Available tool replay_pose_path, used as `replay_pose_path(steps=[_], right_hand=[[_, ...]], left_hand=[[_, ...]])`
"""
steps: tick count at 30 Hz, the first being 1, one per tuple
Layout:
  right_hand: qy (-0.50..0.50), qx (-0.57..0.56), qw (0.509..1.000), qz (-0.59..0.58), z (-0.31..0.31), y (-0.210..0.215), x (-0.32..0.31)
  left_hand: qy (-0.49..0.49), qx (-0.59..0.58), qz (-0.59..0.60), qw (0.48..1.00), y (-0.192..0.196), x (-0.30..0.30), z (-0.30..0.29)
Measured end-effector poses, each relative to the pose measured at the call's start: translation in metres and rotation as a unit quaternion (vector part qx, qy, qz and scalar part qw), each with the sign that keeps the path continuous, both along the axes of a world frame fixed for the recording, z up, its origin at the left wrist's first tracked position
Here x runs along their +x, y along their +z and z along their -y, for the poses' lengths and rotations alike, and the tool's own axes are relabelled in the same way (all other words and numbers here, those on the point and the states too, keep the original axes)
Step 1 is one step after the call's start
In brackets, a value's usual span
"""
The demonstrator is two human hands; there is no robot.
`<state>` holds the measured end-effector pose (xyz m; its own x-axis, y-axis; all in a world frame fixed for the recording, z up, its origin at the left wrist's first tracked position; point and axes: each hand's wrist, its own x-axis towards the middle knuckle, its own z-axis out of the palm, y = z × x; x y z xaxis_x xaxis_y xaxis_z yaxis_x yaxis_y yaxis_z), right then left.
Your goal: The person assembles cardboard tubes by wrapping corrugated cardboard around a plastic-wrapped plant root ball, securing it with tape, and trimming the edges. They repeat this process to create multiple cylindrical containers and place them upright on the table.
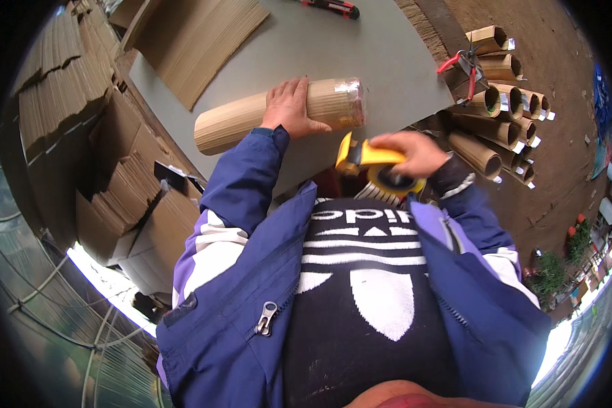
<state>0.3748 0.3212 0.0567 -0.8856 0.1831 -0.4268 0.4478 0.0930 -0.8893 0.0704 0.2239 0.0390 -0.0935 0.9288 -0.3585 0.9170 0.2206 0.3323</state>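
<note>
A rolled tube of corrugated cardboard lies across the grey tabletop, its right end wrapped with clear tape. My left hand rests flat on top of the tube with the fingers stretched and the thumb out to the side. In my right hand is a yellow tape dispenser, held by its handle just off the table's near edge. The dispenser's head points left, below the taped end of the tube. The tape roll on it is partly hidden behind the hand.
Flat corrugated sheets lie at the table's far left. A red-and-black utility knife is at the far edge. Red-handled pliers hang by the right corner. Finished tubes are stacked on the ground at right; cardboard piles stand left.
</note>
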Motion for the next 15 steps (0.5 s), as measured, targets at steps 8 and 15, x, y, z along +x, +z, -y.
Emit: replay_pose_path(steps=[8,15], right_hand=[[0.074,0.318,0.944,-0.048,-0.088,0.066,-0.121],[0.289,0.323,0.890,0.139,-0.113,0.066,-0.100]], left_hand=[[0.073,0.064,-0.058,0.994,-0.025,0.047,0.077],[0.092,0.071,-0.079,0.990,-0.027,0.054,0.083]])
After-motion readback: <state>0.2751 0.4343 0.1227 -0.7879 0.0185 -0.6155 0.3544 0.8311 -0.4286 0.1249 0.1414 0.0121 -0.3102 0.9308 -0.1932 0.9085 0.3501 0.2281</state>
